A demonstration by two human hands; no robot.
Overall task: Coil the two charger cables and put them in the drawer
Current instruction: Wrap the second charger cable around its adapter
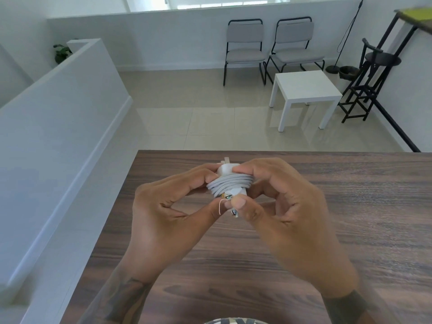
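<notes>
At mid-frame above the wooden surface (327,206), the right hand (287,220) pinches the frayed cable end (230,203) while the left hand (168,211) grips the charger (228,181); best tuck that end under a wrap, keeping tension.

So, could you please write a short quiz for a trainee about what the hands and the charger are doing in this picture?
1. True or false: the white cable is wound around the charger block.
2. Which hands hold the charger? A) left only B) right only C) both
3. Fill in: near the right thumb, the cable end looks frayed, with thin coloured ____ showing.

Key
1. True.
2. C: the left hand and the right hand both grip it above the wooden table.
3. wires.
</notes>
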